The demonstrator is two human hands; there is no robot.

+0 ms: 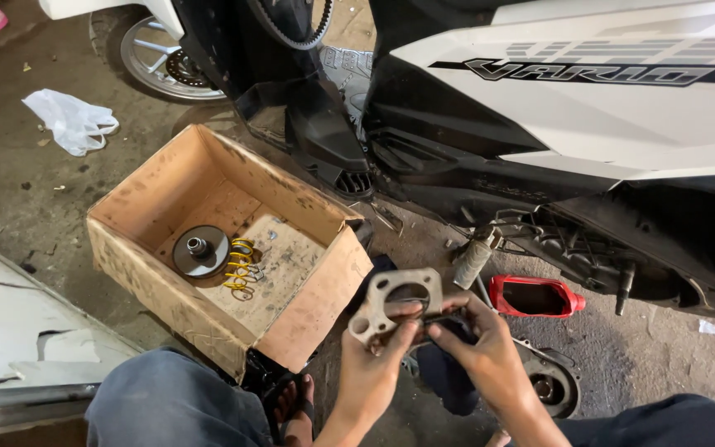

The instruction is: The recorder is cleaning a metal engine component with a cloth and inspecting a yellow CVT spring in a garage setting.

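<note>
My left hand (374, 360) grips a flat grey metal plate (386, 298) with a large round hole and small holes at its corners, held at its lower edge. Beside it, my right hand (477, 348) pinches a thin dark tool (448, 316) laid against the plate's right side. Both hands hover low over the concrete floor, in front of a white and black scooter (589, 108) whose lower side is stripped open.
To the left stands an open cardboard box (308, 306) with a round metal pulley part (200, 250) and a yellow coil spring (242, 266). A red container (535, 296) lies under the scooter. A round dark part (549, 385) and a white plastic bag (72, 120) lie on the floor.
</note>
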